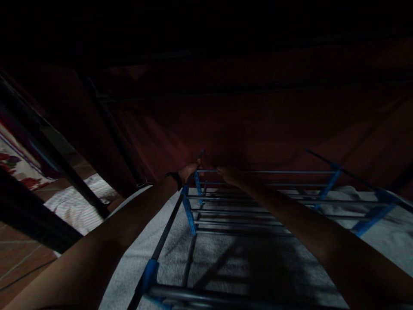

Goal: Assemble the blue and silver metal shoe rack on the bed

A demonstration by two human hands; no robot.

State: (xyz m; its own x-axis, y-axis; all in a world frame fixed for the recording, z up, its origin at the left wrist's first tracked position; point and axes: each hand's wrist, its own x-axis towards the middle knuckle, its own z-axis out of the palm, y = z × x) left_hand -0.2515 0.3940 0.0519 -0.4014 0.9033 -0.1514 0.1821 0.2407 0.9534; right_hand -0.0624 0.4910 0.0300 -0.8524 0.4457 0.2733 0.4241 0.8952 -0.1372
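Both my arms reach forward over a metal drying rack (258, 212) with grey rods and blue plastic joints. My left hand (189, 170), with a dark band on the wrist, grips the rack's far left corner, fingers curled round a rod. My right hand (229, 173) lies on the farthest rod, next to a dark red cloth (258, 129) that hangs just beyond the rack. Its fingers are too dim to read. The scene is very dark.
A grey-white towel or bedcover (258, 258) lies under the rack. Dark metal bars (48, 150) slant across the left. A striped white cloth (77, 206) and a patterned fabric (13, 168) lie at left over a reddish tiled floor (19, 258).
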